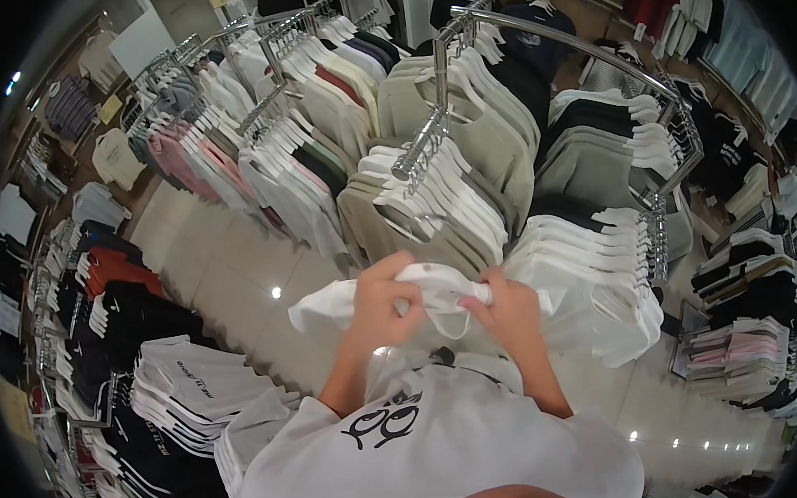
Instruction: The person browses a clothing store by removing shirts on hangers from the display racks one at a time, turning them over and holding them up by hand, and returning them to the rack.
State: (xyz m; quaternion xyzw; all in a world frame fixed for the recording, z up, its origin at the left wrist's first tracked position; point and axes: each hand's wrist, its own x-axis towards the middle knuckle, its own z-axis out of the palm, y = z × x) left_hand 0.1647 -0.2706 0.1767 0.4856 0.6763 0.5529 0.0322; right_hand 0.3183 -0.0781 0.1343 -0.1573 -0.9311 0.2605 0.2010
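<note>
A white shirt [329, 303] is held up in front of my body, its neckline bunched between my two hands. My left hand [385, 303] has its fingers curled at the left part of the bunched cloth. The thumb and fingers of my right hand [509, 313] pinch the cloth at the right end. A thin white loop of the neckline [452, 326] hangs between them. Part of the shirt is hidden behind my hands and forearms. Just beyond are white hangers [445, 187] with beige shirts and, to the right, white shirts [569, 284] on the rack.
A curved chrome rack [587, 41] full of hanging shirts stands directly ahead. More loaded racks [268, 61] stretch back to the left. Close on my left hang grey printed shirts [197, 380] and black ones. Tiled floor [225, 250] runs between the racks. Folded or hung clothes [742, 347] fill the right side.
</note>
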